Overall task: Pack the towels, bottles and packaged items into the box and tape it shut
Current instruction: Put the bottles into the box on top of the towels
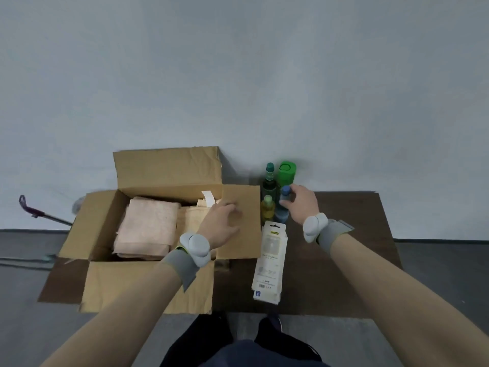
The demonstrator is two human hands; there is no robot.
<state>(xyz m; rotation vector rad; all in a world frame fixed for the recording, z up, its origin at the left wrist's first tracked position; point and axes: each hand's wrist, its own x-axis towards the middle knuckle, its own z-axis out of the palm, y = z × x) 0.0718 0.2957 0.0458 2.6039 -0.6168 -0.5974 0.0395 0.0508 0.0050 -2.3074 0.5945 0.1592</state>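
**A:** What sits nearest you?

**B:** The box's (pixel 148 284) front flap folds out towards you, over the edge of the brown table (pixel 344 247). Just right of the box lies the stack of packaged items (pixel 270 263), flat, with its long side pointing away from you.

**A:** And your left hand (pixel 221 225)?

**B:** It rests on the box's right flap at the inner edge. Your fingers are loosely bent on the cardboard and hold nothing. The beige towel (pixel 191 215) lies inside the box just left of that hand. The pink towel (pixel 148 226) is folded beside it, further left.

**A:** Your right hand (pixel 304 205)?

**B:** It is beyond the packaged items. Your fingers curl round the upper part of the blue-capped bottle (pixel 283 207), which stands upright on the table.

**A:** What is around that bottle?

**B:** The yellow bottle (pixel 267 207) stands touching its left side, between it and the box flap. Behind them, nearer the wall, stand the dark green bottle (pixel 269 178) and the green container (pixel 286 172), side by side and outside your grip.
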